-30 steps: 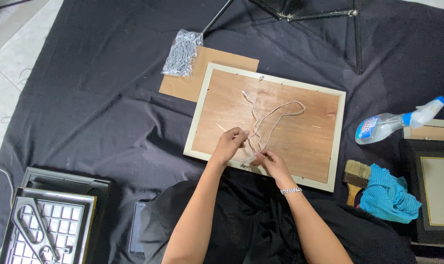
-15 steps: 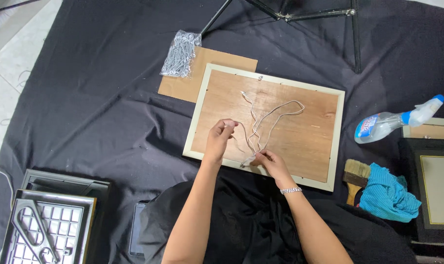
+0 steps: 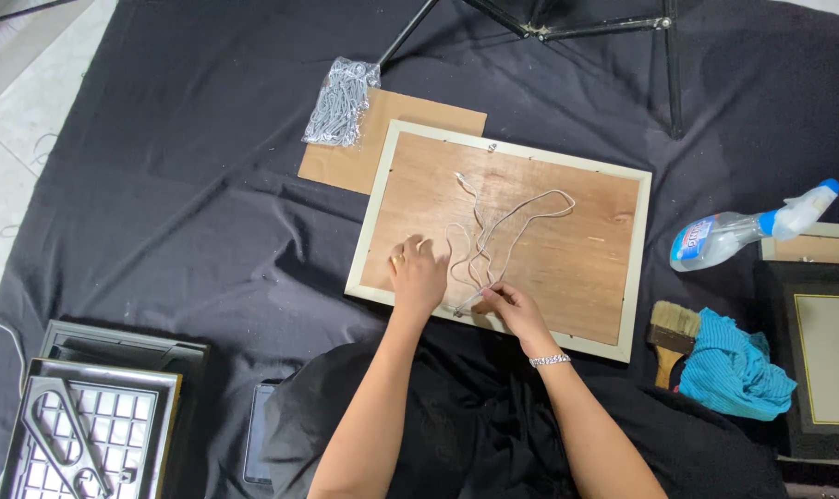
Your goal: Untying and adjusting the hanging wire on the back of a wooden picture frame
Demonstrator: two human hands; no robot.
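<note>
Cord (image 3: 493, 242) loops up-right across the frame back (image 3: 567, 249) from both hands, right hand (image 3: 515, 310) pinching its near end, left hand (image 3: 418, 274) pressed flat beside.

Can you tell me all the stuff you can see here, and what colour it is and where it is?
Picture frame: one, cream rim, brown wooden back facing up, middle of the cloth.
Cord: one, white, looped loosely on the frame's back.
Black cloth: one, spread over the floor.
Cardboard sheet: one, brown, tucked under the frame's top-left corner.
Bag of small metal parts: one, clear and silvery, on the cardboard.
Spray bottle: one, clear with blue and white, lying at right.
Brush: one, wooden handle, right.
Rag: one, turquoise, beside the brush.
Scissors: one, grey, bottom left.
Left hand: on the frame's back.
Right hand: pinching the cord.
</note>
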